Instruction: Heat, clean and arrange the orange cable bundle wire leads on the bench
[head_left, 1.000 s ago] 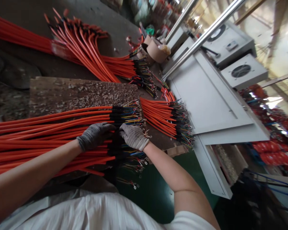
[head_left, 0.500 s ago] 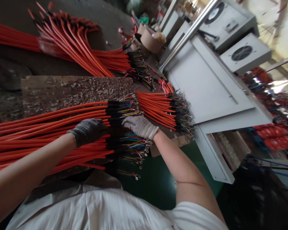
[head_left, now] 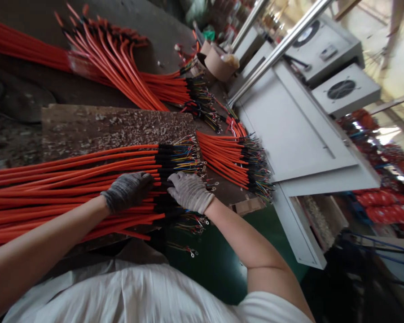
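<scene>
Head view. Left hand point(head_left: 127, 192), in a dark grey glove, laid palm down on the near bundle of orange cables point(head_left: 70, 188), fingers curled over the upper strands just where the orange jackets meet the black sleeves point(head_left: 164, 168); grip half closed, pressing on the cables rather than wrapped around them. Right hand point(head_left: 189, 192), in a pale grey glove, just right of the left and almost touching it, fingers bent down onto the black sleeves and the thin coloured wires point(head_left: 188, 158) beyond them; grip partly closed, whether any single wire is pinched cannot be told.

Near bundle lying flat across the left and middle of the surface point(head_left: 87, 128), strands roughly parallel, running from the left edge to the hands. Each strand orange, ending in a short black sleeve, then fanning into blue, yellow and green wires tipped with small metal ring terminals point(head_left: 192, 254); a few of these hanging over the near edge of the surface.

Second, shorter bundle point(head_left: 229, 159) just right of the hands, same build, wire ends pointing right. Third, larger bundle point(head_left: 121, 58) far and left, strands splayed and curved, black ends toward the right.

Bare part of the surface strewn with small pale scraps.

Cardboard roll point(head_left: 220, 67) at the far end of the surface, open side up, something pale inside, not clear enough to name. White cabinet point(head_left: 289, 130) on the right, with two boxes with fan grilles point(head_left: 340, 89) behind.
</scene>
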Motion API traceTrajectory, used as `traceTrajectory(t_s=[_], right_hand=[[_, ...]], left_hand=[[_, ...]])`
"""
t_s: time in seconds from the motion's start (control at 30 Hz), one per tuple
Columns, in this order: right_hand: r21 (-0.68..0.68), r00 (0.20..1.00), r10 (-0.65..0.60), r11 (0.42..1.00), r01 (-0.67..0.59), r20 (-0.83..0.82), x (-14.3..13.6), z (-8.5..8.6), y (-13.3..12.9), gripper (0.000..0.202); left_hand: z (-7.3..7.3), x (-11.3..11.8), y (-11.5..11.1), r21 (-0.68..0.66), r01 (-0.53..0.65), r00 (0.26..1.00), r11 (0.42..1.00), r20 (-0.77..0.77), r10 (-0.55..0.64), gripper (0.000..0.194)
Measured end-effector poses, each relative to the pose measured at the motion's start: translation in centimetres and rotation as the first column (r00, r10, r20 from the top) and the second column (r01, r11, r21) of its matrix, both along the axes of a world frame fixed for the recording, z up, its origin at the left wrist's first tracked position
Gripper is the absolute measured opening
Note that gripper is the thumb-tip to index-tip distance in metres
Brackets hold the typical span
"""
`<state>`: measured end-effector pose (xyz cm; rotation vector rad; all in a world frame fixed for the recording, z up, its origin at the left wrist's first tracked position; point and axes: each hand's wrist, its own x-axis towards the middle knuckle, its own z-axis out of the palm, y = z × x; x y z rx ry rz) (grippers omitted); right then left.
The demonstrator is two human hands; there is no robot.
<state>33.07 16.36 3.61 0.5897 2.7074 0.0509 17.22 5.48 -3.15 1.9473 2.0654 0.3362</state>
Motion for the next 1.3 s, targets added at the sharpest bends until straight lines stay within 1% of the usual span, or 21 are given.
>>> traceTrajectory(t_s=[0.1,0.2,0.27,0.33,0.47,0.6,0.73,0.8,0.87,0.97,1.07,1.17,1.23,1.3], right_hand=[[0.114,0.998,0.042,0.993,-0.037,-0.045,0.2,-0.7,-0.1,0.028],[0.128,0.991,0.099,0.988,-0.087,-0.086,0.3,-0.9,0.1,0.027],[0.093,0.989,0.113,0.99,-0.104,-0.095,0.3,-1.0,0.4,0.027],[0.031,0.988,0.114,0.993,-0.112,-0.105,0.3,-1.2,0.8,0.027],[-0.082,0.986,0.072,0.993,-0.085,-0.151,0.3,-1.5,1.7,0.029],[-0.127,0.979,0.064,0.988,-0.09,-0.195,0.3,-1.8,2.0,0.028],[-0.165,0.966,0.074,0.979,-0.117,-0.247,0.3,-1.8,2.2,0.026],[-0.201,0.963,0.077,0.971,-0.131,-0.257,0.2,-1.6,2.4,0.025],[-0.222,0.962,0.083,0.964,-0.144,-0.261,0.2,-1.4,2.6,0.024],[-0.186,0.964,0.096,0.972,-0.145,-0.25,0.2,-1.3,2.6,0.026],[-0.149,0.966,0.112,0.977,-0.149,-0.232,0.1,-1.3,2.4,0.029],[-0.158,0.968,0.121,0.975,-0.158,-0.222,0.1,-1.1,2.5,0.031],[-0.156,0.969,0.122,0.975,-0.157,-0.217,0.4,-0.6,2.7,0.034],[-0.104,0.972,0.105,0.986,-0.129,-0.211,0.9,0.2,3.0,0.038]], left_hand=[[-0.5,-0.3,0.1,0.068,-0.017,0.997,0.998,0.082,0.011,0.034],[-0.7,-0.4,0.2,0.094,-0.035,0.992,0.995,0.127,0.023,0.033],[-0.9,-0.4,0.1,0.115,-0.031,0.99,0.993,0.143,0.014,0.032],[-1.1,-0.5,0.0,0.15,-0.023,0.986,0.988,0.165,-0.002,0.032],[-1.8,-0.7,0.0,0.237,-0.008,0.979,0.972,0.202,-0.041,0.032],[-2.3,-0.9,-0.1,0.35,-0.006,0.976,0.937,0.206,-0.071,0.033],[-2.3,-1.2,-0.3,0.43,0.0,0.961,0.903,0.25,-0.119,0.034],[-2.0,-1.3,-0.3,0.412,-0.002,0.951,0.911,0.284,-0.126,0.034],[-1.6,-1.3,-0.2,0.357,-0.017,0.941,0.934,0.321,-0.106,0.033],[-1.2,-1.0,-0.1,0.255,-0.043,0.925,0.966,0.376,-0.058,0.035],[-1.0,-0.5,0.0,0.235,-0.061,0.906,0.97,0.42,-0.045,0.04],[-0.9,-0.2,0.0,0.226,-0.074,0.884,0.971,0.466,-0.041,0.037],[-0.7,-0.1,0.0,0.184,-0.089,0.872,0.979,0.49,-0.013,0.035],[-0.5,-0.2,0.1,0.161,-0.115,0.863,0.98,0.504,0.018,0.033]])
